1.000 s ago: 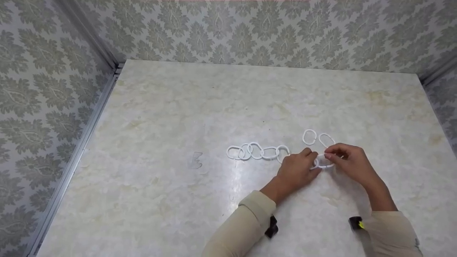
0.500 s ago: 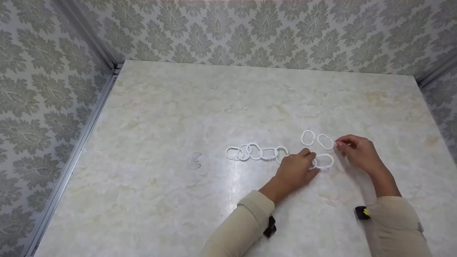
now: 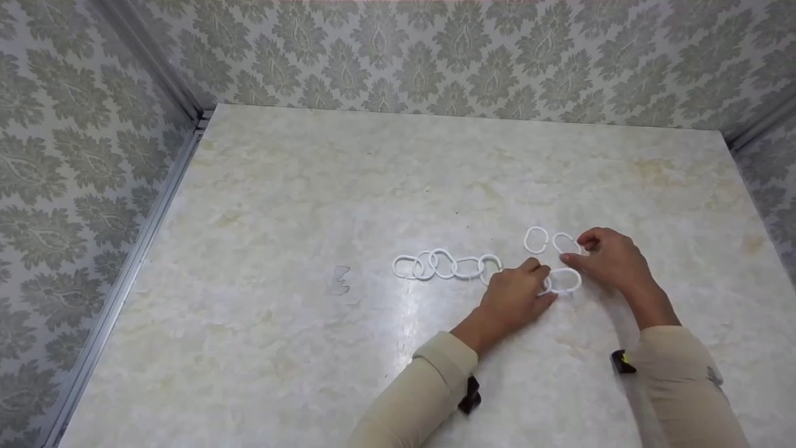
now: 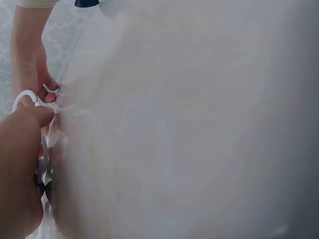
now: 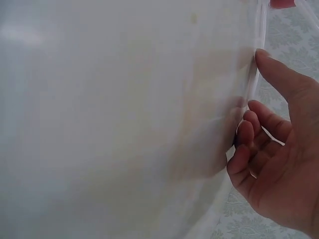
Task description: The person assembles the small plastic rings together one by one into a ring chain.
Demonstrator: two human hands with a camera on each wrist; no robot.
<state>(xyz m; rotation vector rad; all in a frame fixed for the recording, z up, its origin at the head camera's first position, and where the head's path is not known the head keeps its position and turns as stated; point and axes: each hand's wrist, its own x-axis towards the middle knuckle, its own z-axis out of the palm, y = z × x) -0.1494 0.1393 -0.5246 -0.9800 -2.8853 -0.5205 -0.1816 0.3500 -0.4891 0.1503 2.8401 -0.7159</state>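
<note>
A chain of white oval links (image 3: 443, 264) lies across the middle of the table in the head view. My left hand (image 3: 515, 297) grips the chain near its right end, covering part of it. An end link (image 3: 575, 283) sticks out to the right of those fingers. Beyond it lie two loose white links, the left one (image 3: 536, 240) separate and the right one (image 3: 564, 243) at my right hand (image 3: 612, 258). That hand's thumb and index finger stand apart at the loose link's near and right edges. In the right wrist view, thumb and fingertips (image 5: 251, 105) sit low at the tabletop.
The pale marbled table (image 3: 280, 186) reaches back to a patterned wall (image 3: 385, 56). A faint jagged outline (image 3: 341, 281) lies left of the chain. Dark wrist cameras show under both sleeves, the left one (image 3: 470, 395) and the right one (image 3: 622, 361).
My right hand has left the chain's end link, moved away and up, and come round the right loose link. My left hand stays on the chain.
</note>
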